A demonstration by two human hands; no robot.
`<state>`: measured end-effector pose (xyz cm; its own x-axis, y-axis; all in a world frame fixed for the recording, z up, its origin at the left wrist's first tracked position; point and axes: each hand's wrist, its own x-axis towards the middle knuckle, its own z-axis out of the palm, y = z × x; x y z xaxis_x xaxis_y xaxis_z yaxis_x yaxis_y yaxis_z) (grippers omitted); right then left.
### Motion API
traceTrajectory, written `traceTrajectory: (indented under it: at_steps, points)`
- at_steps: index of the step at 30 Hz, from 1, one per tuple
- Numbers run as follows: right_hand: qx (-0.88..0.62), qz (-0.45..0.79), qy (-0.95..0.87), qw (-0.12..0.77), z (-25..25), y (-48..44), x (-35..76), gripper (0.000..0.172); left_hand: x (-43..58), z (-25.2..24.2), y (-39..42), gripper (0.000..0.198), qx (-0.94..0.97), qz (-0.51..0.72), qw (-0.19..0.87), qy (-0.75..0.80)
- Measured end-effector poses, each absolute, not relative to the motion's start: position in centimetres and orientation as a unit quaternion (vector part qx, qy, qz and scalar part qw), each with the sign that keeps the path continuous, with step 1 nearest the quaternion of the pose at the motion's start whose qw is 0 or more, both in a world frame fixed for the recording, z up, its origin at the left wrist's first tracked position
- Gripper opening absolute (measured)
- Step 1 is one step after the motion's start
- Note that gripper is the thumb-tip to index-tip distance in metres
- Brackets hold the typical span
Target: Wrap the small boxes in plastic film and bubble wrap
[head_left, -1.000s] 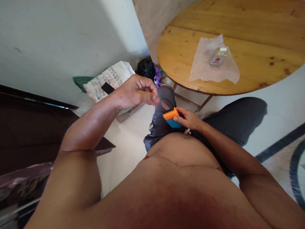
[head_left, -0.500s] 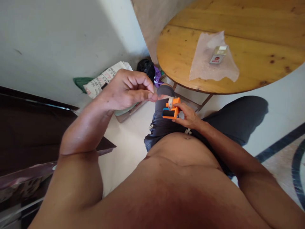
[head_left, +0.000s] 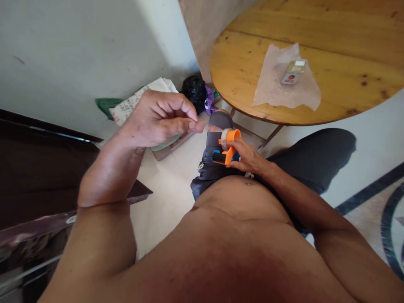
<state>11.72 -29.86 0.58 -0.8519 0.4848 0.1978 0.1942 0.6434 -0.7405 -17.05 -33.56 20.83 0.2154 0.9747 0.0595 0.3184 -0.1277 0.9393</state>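
Observation:
My right hand grips an orange tape dispenser with blue and black parts, above my lap. A narrow roll of clear tape sits in the dispenser. From the roll a see-through strip of tape reaches left toward my left hand. That hand is closed in a pinch, thumb against forefinger, on the strip's end. The far end is hard to make out against the fingertips.
A round wooden table stands ahead on the right. On it a small box rests on a crumpled translucent sheet. Printed paper, a black plastic bag and dark furniture lie to the left.
The dispenser has turned in my right hand, so its orange side and ring show more. My left hand has shifted slightly left, with the tape strip still stretched between the hands.

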Motion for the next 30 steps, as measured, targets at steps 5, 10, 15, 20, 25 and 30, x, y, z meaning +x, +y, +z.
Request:
traceTrajectory:
  at_steps: [5,10,15,20,25,30]
  points:
    - [-0.196,0.241,-0.927,0.212,0.9,-28.0,10.7,0.052,-17.6,22.9,-34.4,0.008,0.662,0.416,0.387,0.489]
    - [-0.16,0.207,-0.949,0.179,-1.6,-29.1,9.8,0.041,-17.8,22.1,-35.0,0.006,0.672,0.383,0.41,0.483]
    - [-0.171,0.334,-0.911,0.173,-2.4,-30.7,11.0,0.045,-17.9,19.4,-35.6,0.011,0.6,0.427,0.464,0.493]
    - [-0.307,0.406,-0.832,0.22,-1.5,-30.2,11.4,0.037,-18.2,18.8,-36.0,0.014,0.56,0.48,0.47,0.485]
    - [-0.403,0.414,-0.774,0.258,-1.5,-30.0,10.7,0.07,-18.6,18.9,-36.1,0.017,0.553,0.501,0.452,0.488]
    - [-0.387,0.461,-0.765,0.23,-0.6,-29.7,11.6,0.08,-18.9,17.8,-36.2,0.014,0.526,0.501,0.492,0.479]
